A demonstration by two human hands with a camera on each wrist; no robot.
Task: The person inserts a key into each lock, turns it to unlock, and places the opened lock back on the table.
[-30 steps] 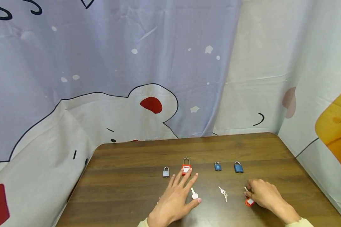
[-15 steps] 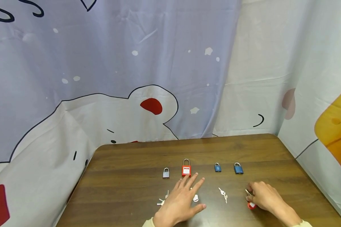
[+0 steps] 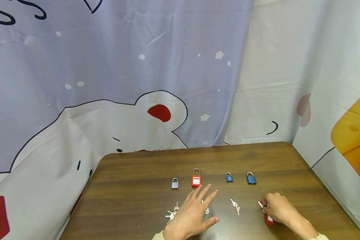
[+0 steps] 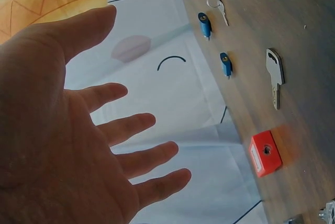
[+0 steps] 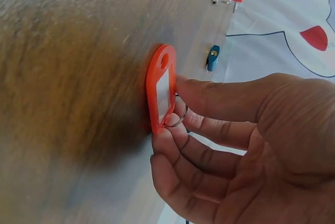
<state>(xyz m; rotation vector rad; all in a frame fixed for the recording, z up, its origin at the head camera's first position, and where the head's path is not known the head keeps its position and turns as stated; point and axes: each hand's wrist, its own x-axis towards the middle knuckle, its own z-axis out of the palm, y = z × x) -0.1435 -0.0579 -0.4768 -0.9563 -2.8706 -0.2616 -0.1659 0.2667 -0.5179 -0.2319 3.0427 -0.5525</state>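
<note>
My right hand (image 3: 280, 207) pinches a small silver key (image 3: 260, 204) between thumb and fingers, low over the table's right side. From its thin ring (image 5: 183, 116) hangs a red key tag (image 5: 161, 90) with a pale label, close to the wood. The grip hides most of the key. My left hand (image 3: 190, 215) is spread palm down, fingers straight, holding nothing. Beneath it a single large-headed key (image 4: 274, 72) lies mostly covered in the head view. Just beyond its fingertips is a red padlock (image 3: 196, 180) with a white label.
A silver padlock (image 3: 175, 184), a small blue padlock (image 3: 229, 177) and a larger blue padlock (image 3: 251, 179) form a row with the red one. Two joined keys (image 3: 235, 207) lie between the hands, a key bunch (image 3: 171, 214) left. A curtain (image 3: 123, 60) hangs behind the wooden table (image 3: 132, 186).
The left hand has shifted right and nearer the body, uncovering the key bunch and the red padlock. In the right hand's grip, the red tag has swung right and tilted.
</note>
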